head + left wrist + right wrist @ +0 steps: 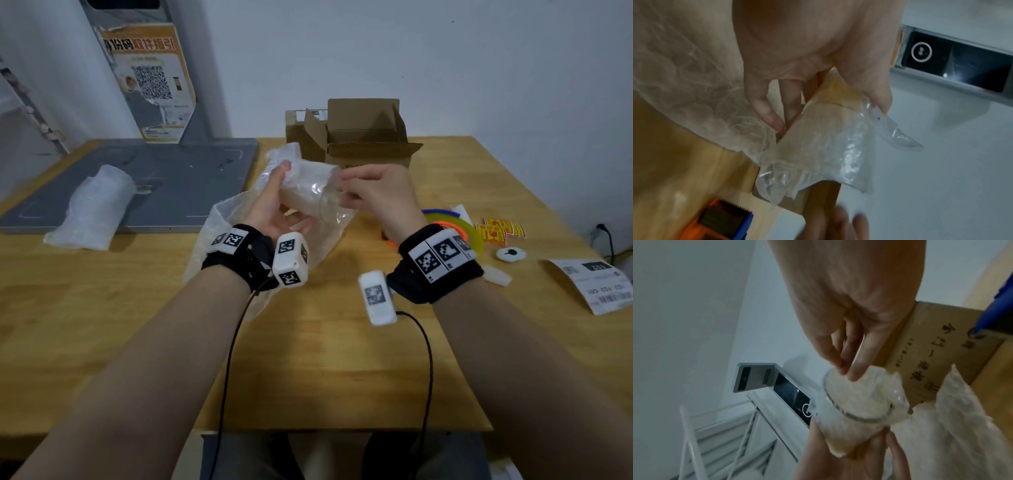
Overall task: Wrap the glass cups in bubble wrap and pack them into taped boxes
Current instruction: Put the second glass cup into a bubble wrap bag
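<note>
A clear glass cup (pixel 313 193) lies sideways above the table, partly wound in bubble wrap (pixel 260 226) that trails down to the wood. My left hand (pixel 274 202) grips the wrapped cup from below and the left, thumb on top. My right hand (pixel 370 193) is at the cup's open rim (pixel 857 405), fingertips pressing wrap into the mouth (pixel 854 376). The left wrist view shows fingers (pixel 772 113) curled on the wrap (pixel 818 154). An open cardboard box (pixel 363 137) stands just behind the hands. A wrapped bundle (pixel 96 209) lies at the left.
A grey scale platform (pixel 154 181) with a post and poster fills the back left. A tape dispenser (pixel 452 226), red-yellow stickers (pixel 496 231), a small white disc (pixel 510 254) and a shipping label (pixel 599 286) lie on the right of the wooden table (pixel 325 359).
</note>
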`<control>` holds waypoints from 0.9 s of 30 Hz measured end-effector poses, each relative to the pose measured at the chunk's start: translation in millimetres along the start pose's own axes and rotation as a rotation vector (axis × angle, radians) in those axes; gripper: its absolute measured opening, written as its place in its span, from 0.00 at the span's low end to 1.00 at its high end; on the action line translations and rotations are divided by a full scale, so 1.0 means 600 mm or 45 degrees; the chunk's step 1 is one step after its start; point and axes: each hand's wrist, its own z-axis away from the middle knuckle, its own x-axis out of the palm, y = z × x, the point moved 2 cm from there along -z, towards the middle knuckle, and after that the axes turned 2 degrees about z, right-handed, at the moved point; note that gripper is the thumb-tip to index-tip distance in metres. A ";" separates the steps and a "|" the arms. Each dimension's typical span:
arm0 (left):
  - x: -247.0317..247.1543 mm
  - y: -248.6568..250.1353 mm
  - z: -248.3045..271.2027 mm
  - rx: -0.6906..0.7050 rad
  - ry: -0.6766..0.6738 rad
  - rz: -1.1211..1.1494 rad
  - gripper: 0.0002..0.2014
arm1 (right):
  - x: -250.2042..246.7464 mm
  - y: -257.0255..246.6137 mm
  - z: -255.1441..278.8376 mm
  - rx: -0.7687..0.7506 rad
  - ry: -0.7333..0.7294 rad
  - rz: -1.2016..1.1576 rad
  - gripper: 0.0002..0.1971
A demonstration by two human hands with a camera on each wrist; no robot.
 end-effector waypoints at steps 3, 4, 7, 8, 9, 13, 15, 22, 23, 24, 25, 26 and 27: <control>-0.011 0.002 -0.003 -0.012 0.020 0.060 0.36 | -0.025 0.005 -0.014 -0.012 0.142 0.419 0.22; -0.011 0.001 -0.002 -0.032 0.010 0.082 0.37 | -0.026 0.010 -0.013 0.056 0.096 0.512 0.30; -0.008 0.001 -0.001 -0.074 -0.012 0.094 0.41 | -0.013 0.029 -0.005 0.306 -0.152 0.465 0.27; -0.007 0.001 0.000 -0.081 -0.015 0.088 0.41 | -0.008 0.031 -0.001 0.359 -0.198 0.377 0.21; -0.006 0.002 0.000 -0.081 -0.015 0.076 0.39 | -0.005 0.033 0.002 0.390 -0.217 0.291 0.19; -0.001 0.003 0.001 -0.062 -0.013 0.047 0.32 | 0.000 0.036 0.002 0.351 -0.171 0.077 0.16; 0.002 0.002 0.002 -0.071 -0.043 0.072 0.33 | 0.004 0.034 0.001 0.310 -0.163 -0.045 0.14; 0.016 0.005 0.011 -0.030 -0.172 -0.095 0.30 | 0.038 0.025 0.009 0.344 -0.400 -0.107 0.15; 0.019 0.003 0.011 -0.034 -0.171 -0.122 0.29 | 0.042 0.028 0.008 0.342 -0.428 -0.102 0.16; 0.019 0.001 0.011 -0.037 -0.167 -0.141 0.28 | 0.044 0.032 0.007 0.356 -0.443 -0.118 0.17; 0.019 -0.001 0.011 -0.041 -0.164 -0.157 0.25 | 0.042 0.036 0.006 0.381 -0.437 -0.152 0.17; 0.018 -0.003 0.011 -0.047 -0.157 -0.167 0.22 | 0.035 0.039 0.006 0.400 -0.413 -0.169 0.16; 0.016 -0.006 0.009 -0.051 -0.140 -0.165 0.20 | 0.025 0.040 0.007 0.401 -0.385 -0.147 0.15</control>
